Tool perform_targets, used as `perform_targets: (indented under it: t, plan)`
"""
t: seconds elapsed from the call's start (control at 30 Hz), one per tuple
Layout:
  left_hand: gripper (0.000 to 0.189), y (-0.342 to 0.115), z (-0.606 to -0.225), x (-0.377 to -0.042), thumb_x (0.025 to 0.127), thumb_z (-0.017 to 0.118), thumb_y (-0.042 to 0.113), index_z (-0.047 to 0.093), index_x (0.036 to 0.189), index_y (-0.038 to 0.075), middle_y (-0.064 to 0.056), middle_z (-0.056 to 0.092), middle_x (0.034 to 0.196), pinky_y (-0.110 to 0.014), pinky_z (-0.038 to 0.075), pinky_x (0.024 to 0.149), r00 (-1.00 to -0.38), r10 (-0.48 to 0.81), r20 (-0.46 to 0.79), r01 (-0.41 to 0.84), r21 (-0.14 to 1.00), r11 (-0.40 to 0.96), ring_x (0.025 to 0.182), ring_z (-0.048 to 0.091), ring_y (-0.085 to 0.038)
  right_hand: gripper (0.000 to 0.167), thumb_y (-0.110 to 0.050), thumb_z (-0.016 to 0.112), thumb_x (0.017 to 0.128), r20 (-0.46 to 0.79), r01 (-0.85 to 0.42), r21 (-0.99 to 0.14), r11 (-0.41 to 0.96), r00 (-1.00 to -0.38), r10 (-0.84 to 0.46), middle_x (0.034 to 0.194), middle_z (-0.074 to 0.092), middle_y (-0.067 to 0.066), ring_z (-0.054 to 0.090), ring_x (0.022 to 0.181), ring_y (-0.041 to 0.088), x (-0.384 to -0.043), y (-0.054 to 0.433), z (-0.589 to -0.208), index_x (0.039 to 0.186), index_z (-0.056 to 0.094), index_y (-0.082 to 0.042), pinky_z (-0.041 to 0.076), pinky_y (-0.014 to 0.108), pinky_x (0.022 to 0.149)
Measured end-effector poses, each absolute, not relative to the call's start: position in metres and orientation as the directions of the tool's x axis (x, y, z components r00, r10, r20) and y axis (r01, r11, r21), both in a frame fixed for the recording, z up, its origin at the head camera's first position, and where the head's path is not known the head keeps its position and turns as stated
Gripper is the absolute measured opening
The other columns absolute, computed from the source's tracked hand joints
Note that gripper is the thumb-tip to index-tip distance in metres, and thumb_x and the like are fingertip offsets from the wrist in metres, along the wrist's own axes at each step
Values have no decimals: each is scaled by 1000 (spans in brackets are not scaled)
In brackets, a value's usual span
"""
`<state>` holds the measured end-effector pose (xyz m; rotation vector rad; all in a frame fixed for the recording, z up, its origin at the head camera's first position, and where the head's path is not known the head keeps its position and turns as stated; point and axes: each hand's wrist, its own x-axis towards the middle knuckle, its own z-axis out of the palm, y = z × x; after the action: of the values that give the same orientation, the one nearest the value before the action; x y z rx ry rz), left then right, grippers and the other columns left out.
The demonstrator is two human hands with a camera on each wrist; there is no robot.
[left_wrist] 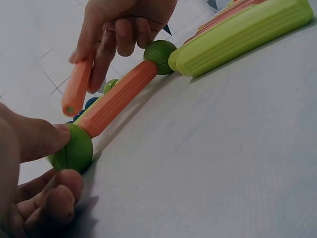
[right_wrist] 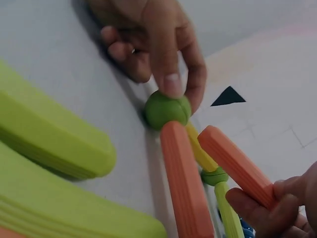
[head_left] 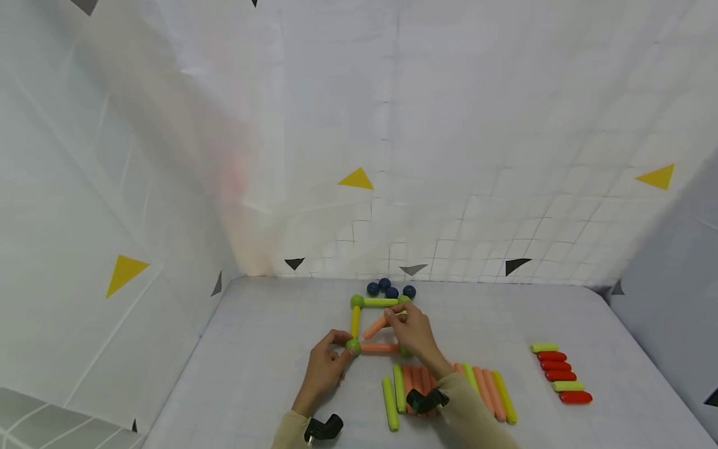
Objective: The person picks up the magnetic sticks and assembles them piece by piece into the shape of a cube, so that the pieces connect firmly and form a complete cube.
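Observation:
My left hand (head_left: 327,366) pinches a green ball (left_wrist: 74,148) at the near left corner of a four-sided frame, thumb on one side and fingers on the other. A loose orange stick (right_wrist: 237,166) is pinched in my right hand (head_left: 414,330), tilted above the frame's inside. The frame has a near orange stick (head_left: 379,348), a yellow stick (head_left: 355,322) at the left and a yellow-green stick (head_left: 380,302) at the back. Green balls join its corners, among them the back left ball (head_left: 357,301). My right hand partly covers the right side.
Several dark blue balls (head_left: 373,289) lie behind the frame. A row of orange, yellow and yellow-green sticks (head_left: 487,393) lies nearer me, partly under my right forearm. Short red pieces (head_left: 560,376) and yellow-green pieces (head_left: 568,386) form a column at the right.

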<state>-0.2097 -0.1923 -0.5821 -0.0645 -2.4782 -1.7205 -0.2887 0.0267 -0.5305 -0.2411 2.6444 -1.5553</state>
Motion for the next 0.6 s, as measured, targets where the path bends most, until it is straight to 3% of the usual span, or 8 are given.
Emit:
perform_targets:
  t: [0.17,0.4,0.6]
  plan:
    - [25,-191,-581,-209,100,73,14,68,125,11,-13,69,123,-20,43,41,-993,-41,113,91,929,357,46,50,-4,27,-30,60,109,61,-155,-780,607,-983,-173,93,82,3,76,103,32,-294,20,-533,119,67,-5,57,43,78]
    - [25,-191,-581,-209,100,74,14,68,123,11,-15,70,122,-20,43,40,-990,-45,134,110,931,348,45,50,-3,22,-31,64,106,120,-207,-690,694,-978,-172,84,77,-4,68,72,15,-292,14,-536,109,72,-11,50,33,61]
    - [25,-191,-581,-209,100,73,14,67,124,10,-14,69,122,-20,43,40,-990,-43,136,112,926,360,46,50,-3,21,-29,68,104,145,-227,-678,699,-974,-175,79,73,-3,60,64,10,-290,16,-534,103,75,-10,46,30,55]
